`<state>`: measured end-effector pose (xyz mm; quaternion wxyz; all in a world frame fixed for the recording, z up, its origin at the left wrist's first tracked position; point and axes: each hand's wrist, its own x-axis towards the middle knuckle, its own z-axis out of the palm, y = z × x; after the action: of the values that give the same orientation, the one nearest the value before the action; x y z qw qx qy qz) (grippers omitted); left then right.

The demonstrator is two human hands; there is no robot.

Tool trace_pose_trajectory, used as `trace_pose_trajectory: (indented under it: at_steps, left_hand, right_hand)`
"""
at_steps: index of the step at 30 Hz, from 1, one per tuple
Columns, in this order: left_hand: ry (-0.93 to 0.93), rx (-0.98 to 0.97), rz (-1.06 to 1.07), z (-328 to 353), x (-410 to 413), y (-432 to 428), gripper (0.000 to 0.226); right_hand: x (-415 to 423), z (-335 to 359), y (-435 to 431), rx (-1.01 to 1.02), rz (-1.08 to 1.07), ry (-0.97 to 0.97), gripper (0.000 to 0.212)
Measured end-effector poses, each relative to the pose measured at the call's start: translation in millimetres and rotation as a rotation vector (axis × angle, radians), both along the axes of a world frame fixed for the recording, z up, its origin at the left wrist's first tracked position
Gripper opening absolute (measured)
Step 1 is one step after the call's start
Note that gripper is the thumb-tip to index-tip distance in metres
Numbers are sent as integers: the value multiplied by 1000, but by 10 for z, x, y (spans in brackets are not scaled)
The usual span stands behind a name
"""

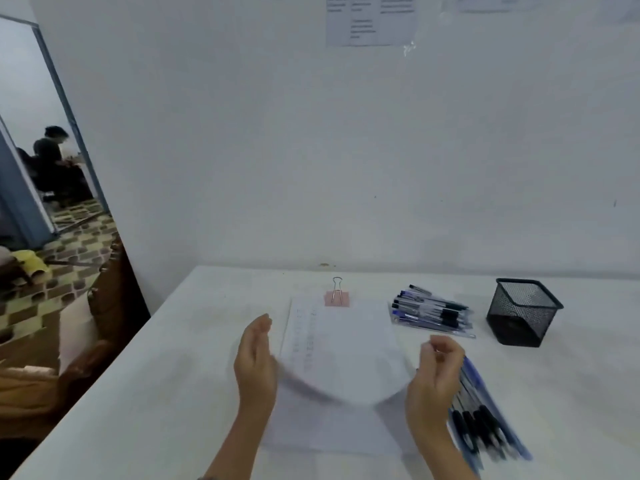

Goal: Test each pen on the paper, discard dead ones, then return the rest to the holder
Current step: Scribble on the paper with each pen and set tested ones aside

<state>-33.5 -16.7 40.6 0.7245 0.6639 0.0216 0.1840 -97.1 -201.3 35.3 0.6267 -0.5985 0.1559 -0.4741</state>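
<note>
The left hand (256, 362) stands edge-on at lower centre of the frame, palm turned toward the middle, fingers nearly straight and close together with only a slight bend at the tips. It sits against the left edge of a loose sheet of paper (346, 355) that bows upward between the two hands. Motion blur hides whether it touches that edge.

The right hand (438, 375) is at the sheet's right edge with its fingers curled inward and the thumb close to the forefinger. I cannot tell whether it pinches the paper or holds nothing.

The bowed sheet lies over more paper held at the top by a pink binder clip (336, 298).

Up and to the right of the paper lies a heap of pens (431, 311), blue and black, flat on the white table (156, 393). Further right stands a black mesh pen holder (523, 311), upright and apart from the heap. At lower right, just beside the right hand, is a second bunch of pens (485, 424), blurred, lying on something blue.

The table meets a plain white wall (277, 150), with printed notices (370, 19) stuck up at the top of the frame. At the left edge an open doorway (52, 133) shows a seated person (52, 161) in dark clothes and a patterned tile floor (79, 244).
</note>
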Motion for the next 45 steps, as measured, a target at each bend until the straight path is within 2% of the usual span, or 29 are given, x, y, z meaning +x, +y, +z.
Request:
trace_pose_trajectory:
  at_steps: [2, 3, 6, 9, 11, 13, 15, 18, 21, 24, 27, 29, 30, 33, 36, 38, 41, 43, 45]
  left_hand:
    - [55, -16, -141, -28, 111, 90, 28]
    - [98, 36, -230, -46, 159, 135, 27]
    - [179, 371, -383, -170, 245, 240, 23]
    - [72, 707, -334, -358, 343, 278, 26]
    - [-14, 914, -291, -443, 396, 289, 31]
    - [-76, 1056, -275, -542, 445, 308, 51]
    - [-76, 1110, -282, -586, 479, 331, 61]
    - [-108, 1149, -258, -597, 484, 334, 61]
    - [-85, 1173, -301, -576, 477, 316, 77]
    - [-36, 1221, -323, -542, 466, 329, 90]
    - [-10, 1243, -327, -520, 467, 341, 92]
    - [-1, 1253, -343, -537, 473, 347, 92]
    - [-4, 1259, -350, -548, 472, 349, 91]
    - [-20, 1267, -352, -565, 463, 339, 90]
    - [-16, 1294, -345, -556, 454, 336, 90]
    - [-18, 1294, -336, -566, 452, 332, 90]
    - [-14, 1292, -334, -567, 450, 326, 91]
    - [-3, 1304, -334, -556, 445, 326, 92]
    - [5, 1308, -336, -549, 442, 323, 92]
  right_hand:
    - [-3, 49, -115, 45, 122, 40, 7]
    - [-2, 61, -174, 40, 220, 119, 7]
    - [61, 22, -311, -118, 473, 482, 14]
    - [213, -36, -342, -297, 520, 734, 20]
    - [367, -41, -369, -334, 468, 817, 20]
    - [556, -25, -452, -421, 309, 841, 17]
    - [749, -17, -586, -606, 120, 894, 24]
    - [931, -36, -773, -866, -17, 1104, 34]
    - [988, -16, -875, -997, -20, 1228, 23]
    - [1018, -8, -967, -1032, 54, 1248, 18]
    - [1015, 20, -1055, -1035, 166, 1205, 6]
    - [986, 25, -1106, -1060, 227, 1164, 17]
    - [964, 29, -1120, -1096, 238, 1156, 16]
    - [924, 11, -1140, -1246, 197, 1139, 5]
    - [907, 25, -1118, -1380, 93, 1136, 20]
    - [879, 110, -1070, -1285, 65, 967, 19]
    - [834, 333, -828, -927, 258, 683, 3]
    - [837, 422, -599, -837, 386, 664, 5]
    - [843, 367, -369, -905, 469, 735, 16]
